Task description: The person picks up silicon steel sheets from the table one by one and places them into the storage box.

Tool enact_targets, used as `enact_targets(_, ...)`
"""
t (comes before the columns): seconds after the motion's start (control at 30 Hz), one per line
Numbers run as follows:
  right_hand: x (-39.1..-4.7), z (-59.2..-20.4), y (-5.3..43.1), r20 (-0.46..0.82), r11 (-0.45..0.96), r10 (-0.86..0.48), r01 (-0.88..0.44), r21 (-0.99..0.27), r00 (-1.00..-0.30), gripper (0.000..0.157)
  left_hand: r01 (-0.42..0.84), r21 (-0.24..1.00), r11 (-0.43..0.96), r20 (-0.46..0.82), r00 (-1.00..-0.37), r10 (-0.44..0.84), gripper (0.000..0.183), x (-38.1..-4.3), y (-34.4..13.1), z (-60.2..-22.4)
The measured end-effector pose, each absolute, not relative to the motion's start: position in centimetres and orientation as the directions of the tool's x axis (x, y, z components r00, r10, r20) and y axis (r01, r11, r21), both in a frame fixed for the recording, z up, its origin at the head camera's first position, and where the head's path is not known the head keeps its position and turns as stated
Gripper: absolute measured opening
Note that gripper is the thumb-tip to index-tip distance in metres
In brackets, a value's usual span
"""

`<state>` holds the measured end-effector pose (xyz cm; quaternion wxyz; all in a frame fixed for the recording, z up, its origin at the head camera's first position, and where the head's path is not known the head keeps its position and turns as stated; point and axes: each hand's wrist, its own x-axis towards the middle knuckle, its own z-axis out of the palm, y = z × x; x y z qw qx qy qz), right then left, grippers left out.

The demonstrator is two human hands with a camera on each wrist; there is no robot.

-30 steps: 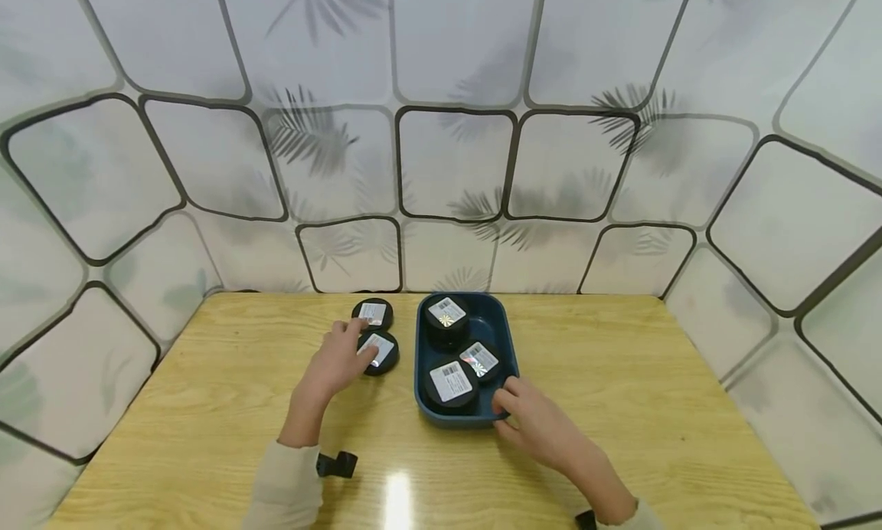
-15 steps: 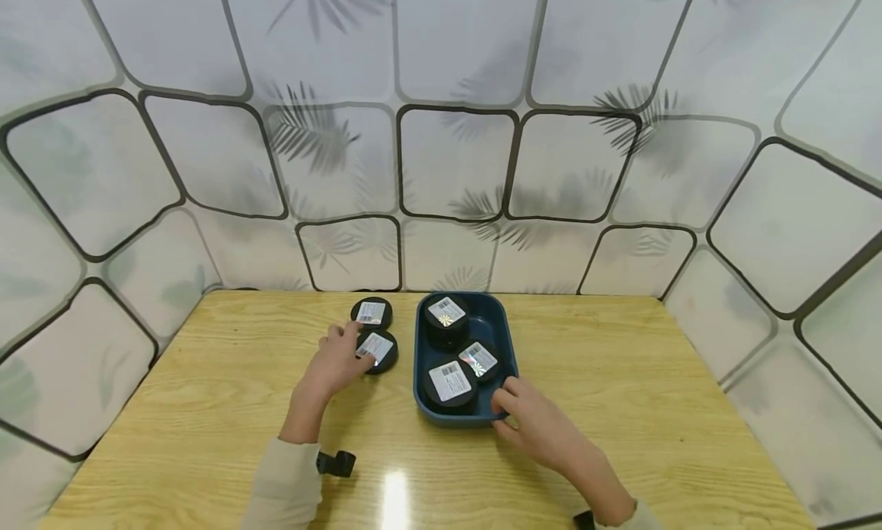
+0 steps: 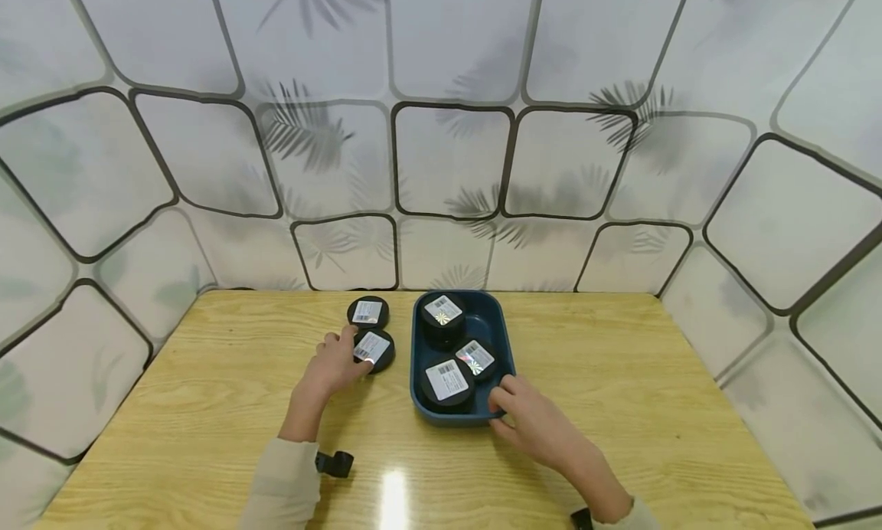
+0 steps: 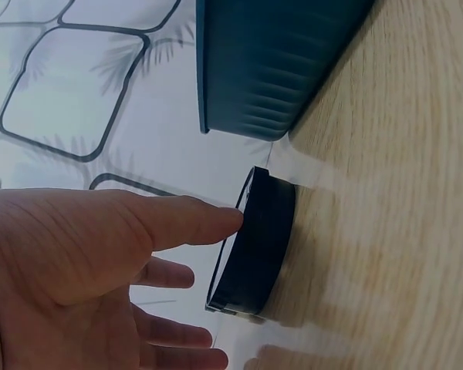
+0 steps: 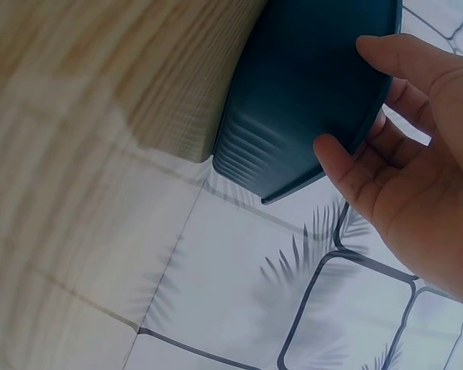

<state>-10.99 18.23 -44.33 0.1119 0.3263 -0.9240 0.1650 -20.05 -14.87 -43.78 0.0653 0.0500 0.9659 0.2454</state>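
Observation:
My left hand [image 3: 332, 369] reaches over the left side of a flat round black container [image 3: 374, 350] with a white label. In the left wrist view, the thumb tip meets the upper edge of that container [image 4: 262, 239], while the fingers extend loosely behind it. Just beyond lies a second round black container [image 3: 367, 312]. With the right hand [image 3: 537, 419] I grip the near right corner of a dark blue tray [image 3: 491, 319]. The right wrist view shows the thumb and fingers of this hand [image 5: 428, 150] on either side of the tray's rim.
Inside the tray are more labelled black containers: a taller one or stack [image 3: 443, 319] at the back, a small one [image 3: 475, 359] mid-tray and a larger one [image 3: 446, 386] in front. A patterned curtain [image 3: 451, 162] hangs behind the wooden table [image 3: 606, 361].
The left fingertips have drawn back slightly from the farther container. The right hand keeps its grip on the tray, and the containers hold their places.

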Motion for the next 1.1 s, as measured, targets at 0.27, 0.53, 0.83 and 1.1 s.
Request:
enact_targets(0.27, -11.0, -44.2, 18.1, 0.307, 0.735, -0.563, -0.635, -0.238, -0.767, 0.023, 0.090, 0.453, 0.887, -0.094, -0.984, 0.148, 0.076, -20.2, -14.8, -44.0)
enact_targets(0.53, -10.9, -44.1, 18.2, 0.324, 0.729, -0.566, -0.644, -0.232, -0.758, 0.024, 0.117, 0.447, 0.887, -0.077, -0.983, 0.169, 0.075, -20.2, -14.0, -44.2)
enact_targets(0.83, -10.9, -44.0, 18.2, 0.307, 0.737, -0.562, -0.634, -0.235, -0.768, 0.022, 0.108, 0.426, 0.898, -0.074, -0.985, 0.153, 0.077, -20.1, -13.2, -44.7)
enact_targets(1.1, -10.9, -44.2, 18.2, 0.301, 0.737, -0.562, -0.632, -0.240, -0.770, 0.022, 0.093, 0.427, 0.900, -0.065, -0.989, 0.133, 0.078, -20.3, -13.1, -45.3)
